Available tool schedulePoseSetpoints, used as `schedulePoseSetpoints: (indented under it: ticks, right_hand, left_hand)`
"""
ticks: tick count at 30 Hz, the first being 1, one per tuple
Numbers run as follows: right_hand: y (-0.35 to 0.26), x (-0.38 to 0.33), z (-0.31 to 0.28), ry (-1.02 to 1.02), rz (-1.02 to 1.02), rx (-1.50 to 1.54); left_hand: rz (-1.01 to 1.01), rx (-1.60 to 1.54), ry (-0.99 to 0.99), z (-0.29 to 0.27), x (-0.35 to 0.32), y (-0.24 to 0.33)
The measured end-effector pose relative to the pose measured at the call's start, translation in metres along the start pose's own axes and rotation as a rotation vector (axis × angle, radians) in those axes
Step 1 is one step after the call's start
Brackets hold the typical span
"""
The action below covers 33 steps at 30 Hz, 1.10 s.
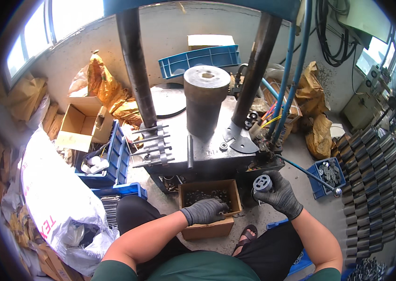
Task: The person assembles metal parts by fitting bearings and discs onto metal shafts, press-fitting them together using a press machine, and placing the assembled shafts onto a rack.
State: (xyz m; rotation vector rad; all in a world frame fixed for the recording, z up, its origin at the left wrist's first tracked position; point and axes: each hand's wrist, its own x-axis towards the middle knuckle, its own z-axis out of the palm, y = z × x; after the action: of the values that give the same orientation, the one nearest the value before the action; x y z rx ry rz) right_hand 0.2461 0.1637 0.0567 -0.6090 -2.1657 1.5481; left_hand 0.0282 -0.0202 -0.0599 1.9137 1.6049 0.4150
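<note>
Matt knit gloves (206,210), brown cardboard box (209,228), dull grey metal spool (262,183), blue plastic crates (118,157).

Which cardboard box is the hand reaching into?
The small open box on the floor in front of the press, full of small dark metal parts. The left hand rests in it. The other open box, far left, is bigger, and no hand is near it.
</note>
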Motion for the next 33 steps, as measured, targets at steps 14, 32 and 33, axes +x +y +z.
schedulePoseSetpoints:
  ticks: [14,32,33]
  right_hand:
    - [-0.015,0.048,0.117,0.172,0.086,0.605]
    - [0.001,0.065,0.067,0.305,0.169,0.713]
    - [0.008,0.065,0.066,0.312,0.165,0.699]
  left_hand:
    - [-0.151,-0.913,0.253,0.005,0.001,0.016]
    - [-0.519,-1.713,0.570,-0.010,-0.022,0.008]
    - [-0.517,-1.715,0.575,-0.008,-0.020,0.005]
